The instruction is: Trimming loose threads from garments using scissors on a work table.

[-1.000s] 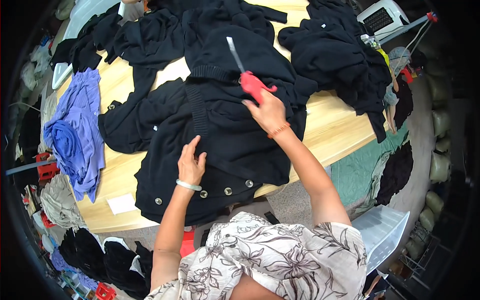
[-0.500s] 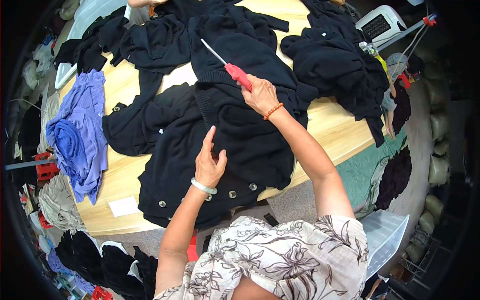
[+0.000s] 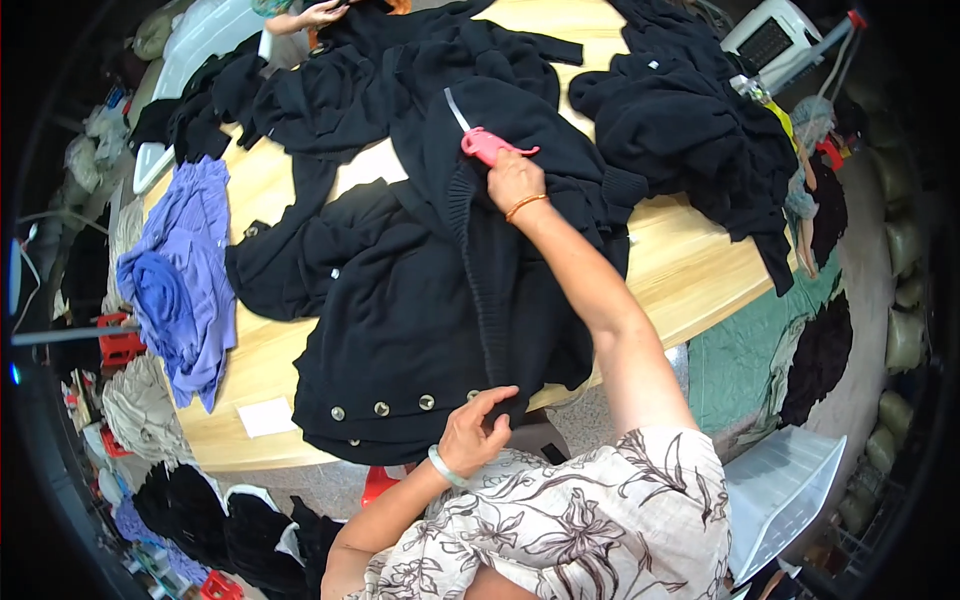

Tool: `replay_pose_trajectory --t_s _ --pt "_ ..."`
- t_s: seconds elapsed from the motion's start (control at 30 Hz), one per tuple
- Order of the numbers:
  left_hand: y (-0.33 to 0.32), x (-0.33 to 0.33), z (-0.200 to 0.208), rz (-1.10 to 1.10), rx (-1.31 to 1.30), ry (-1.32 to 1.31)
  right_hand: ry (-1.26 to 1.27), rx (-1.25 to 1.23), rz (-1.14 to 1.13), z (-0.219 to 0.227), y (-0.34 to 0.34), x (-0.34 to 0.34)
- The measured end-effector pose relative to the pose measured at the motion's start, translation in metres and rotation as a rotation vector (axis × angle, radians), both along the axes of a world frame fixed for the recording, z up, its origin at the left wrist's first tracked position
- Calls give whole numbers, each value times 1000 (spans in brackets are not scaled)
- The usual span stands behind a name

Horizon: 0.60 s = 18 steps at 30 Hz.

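Observation:
In my right hand (image 3: 515, 182) is a pink-handled tool (image 3: 488, 145) with a slim, pale metal blade pointing away to the upper left, over black knit. A black buttoned cardigan (image 3: 390, 330) lies spread in front of me. Its ribbed band (image 3: 480, 280) runs from near my right hand down toward the near edge. Large dark, shiny buttons line the near hem side. My left hand (image 3: 473, 437), wearing a pale bangle, is at that near edge by the last buttons. Its thumb and forefinger are apart, with nothing visible between them.
More black knitwear (image 3: 690, 140) lies at the right and far side of the wooden table (image 3: 690, 260). Purple garments (image 3: 185, 290) and a white paper (image 3: 266, 417) are at the left. Another person's hand (image 3: 322, 14) is at the far edge. A translucent crate (image 3: 785, 495) stands at lower right.
My left hand has moved down and right, from the middle of the cardigan to its near edge. The ribbed band now lies straighter toward me. The tool has shifted slightly right.

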<state>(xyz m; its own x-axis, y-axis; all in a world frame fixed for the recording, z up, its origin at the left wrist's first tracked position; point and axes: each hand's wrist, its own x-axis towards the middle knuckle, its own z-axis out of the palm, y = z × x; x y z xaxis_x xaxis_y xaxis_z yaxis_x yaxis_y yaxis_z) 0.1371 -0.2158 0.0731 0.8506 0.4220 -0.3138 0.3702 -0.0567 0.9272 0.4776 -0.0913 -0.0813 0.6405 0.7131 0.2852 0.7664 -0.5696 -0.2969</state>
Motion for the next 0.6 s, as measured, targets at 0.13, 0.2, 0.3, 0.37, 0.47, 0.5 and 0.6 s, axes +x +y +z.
replay_pose_trajectory --t_s 0.13,0.2,0.3,0.37,0.47,0.5,0.6 --pt "3 -11 -13 153 -77 -10 176 68 -76 66 -19 19" --pt "9 1 7 130 -88 -152 319 211 -80 113 -30 22" --pt "0 14 18 111 -118 -412 329 422 123 179 -40 38" --pt "1 13 41 62 -58 -602 305 508 220 233 -37 33" --pt "-10 -9 57 95 -179 -704 233 627 485 313 -13 -12" --pt "-10 -19 58 90 -165 -704 415 578 522 329 -3 -29" --pt "-9 -52 62 86 -160 -736 149 525 729 362 28 -91"
